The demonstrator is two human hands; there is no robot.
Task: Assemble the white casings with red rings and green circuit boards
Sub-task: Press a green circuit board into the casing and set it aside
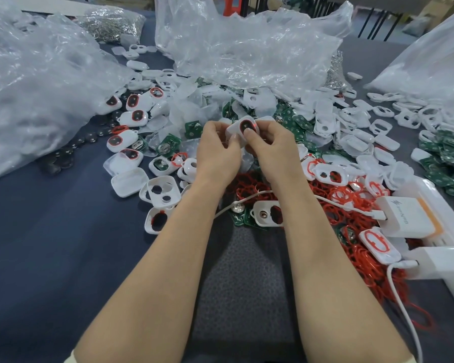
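Centrally, above the parts pile, a white casing (237,132) with its red ring (247,124) seated is pinched by the curled fingers of the left hand (218,149) and right hand (271,145). Long axis runs hand to hand, both equally near, thumbs on its face.

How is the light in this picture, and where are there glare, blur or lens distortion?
Head view: light is soft and even, shadows faint. Head view: the clear plastic bags show white glare. Head view: the white casing pinched by the left hand and right hand looks slightly soft. Head view: the wide lens stretches the edges, as at the white power strip.
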